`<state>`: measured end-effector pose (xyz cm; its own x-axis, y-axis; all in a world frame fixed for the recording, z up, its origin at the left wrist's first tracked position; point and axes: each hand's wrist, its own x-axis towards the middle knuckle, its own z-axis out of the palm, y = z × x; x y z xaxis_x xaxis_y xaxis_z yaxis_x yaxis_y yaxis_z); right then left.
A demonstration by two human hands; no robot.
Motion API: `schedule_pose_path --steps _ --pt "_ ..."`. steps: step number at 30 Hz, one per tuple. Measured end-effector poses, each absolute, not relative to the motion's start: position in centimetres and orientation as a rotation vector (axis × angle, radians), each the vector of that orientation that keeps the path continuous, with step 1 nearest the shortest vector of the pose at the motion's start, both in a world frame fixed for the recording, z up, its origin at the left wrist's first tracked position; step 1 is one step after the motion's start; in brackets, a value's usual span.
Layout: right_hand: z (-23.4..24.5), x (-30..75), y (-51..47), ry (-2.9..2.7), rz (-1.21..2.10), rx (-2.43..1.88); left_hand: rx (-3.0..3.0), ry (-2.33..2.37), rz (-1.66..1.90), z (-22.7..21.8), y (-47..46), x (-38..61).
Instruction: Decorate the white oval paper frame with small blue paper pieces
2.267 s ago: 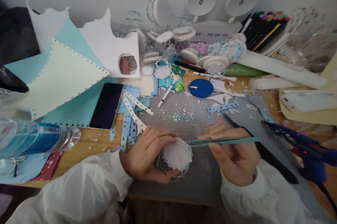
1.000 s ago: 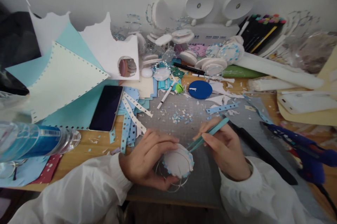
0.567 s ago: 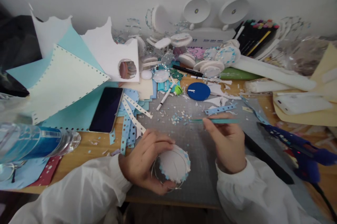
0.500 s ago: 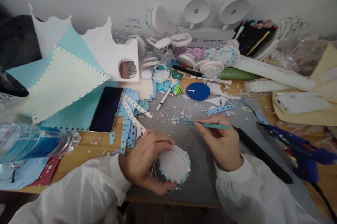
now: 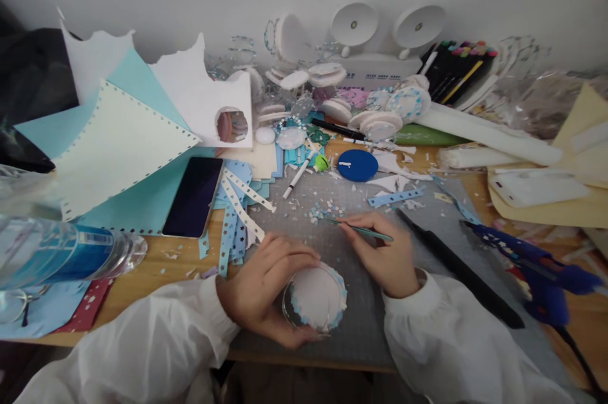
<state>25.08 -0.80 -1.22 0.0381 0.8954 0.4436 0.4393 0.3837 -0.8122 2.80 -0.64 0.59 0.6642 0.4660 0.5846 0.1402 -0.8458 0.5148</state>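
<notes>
My left hand grips a white paper disc by its left side, thumb below and fingers above. Small blue and white paper flowers line the disc's edge, and thin wire loops circle it. In my right hand a pair of teal tweezers is pinched, its tips pointing left. Those tips are close to a little pile of tiny punched paper flowers on the grey cutting mat. Whether the tips hold a flower is too small to tell.
Right of my right hand lie a black rod-shaped tool and a blue glue gun. A phone, punched paper strips and a water bottle are at left. Behind are a blue oval lid and decorated white discs.
My right hand has shifted left and slightly up, bringing the tweezers' tips nearer the flower pile; the tweezers now slant more. My left hand and the disc have moved slightly right.
</notes>
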Motion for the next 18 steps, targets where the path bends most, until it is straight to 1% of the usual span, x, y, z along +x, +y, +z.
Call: schedule_pose_path --steps 9,14,18 --pt "-0.3 25.2 -0.9 -1.366 0.635 -1.179 2.524 0.517 0.580 0.2 -0.5 3.2" --pt "0.1 25.1 -1.2 -1.275 0.783 -1.114 2.417 0.581 0.674 0.6 -0.3 2.7" --pt "0.2 24.8 -1.5 -1.201 0.974 -1.037 2.216 0.783 0.786 0.7 -0.4 2.2"
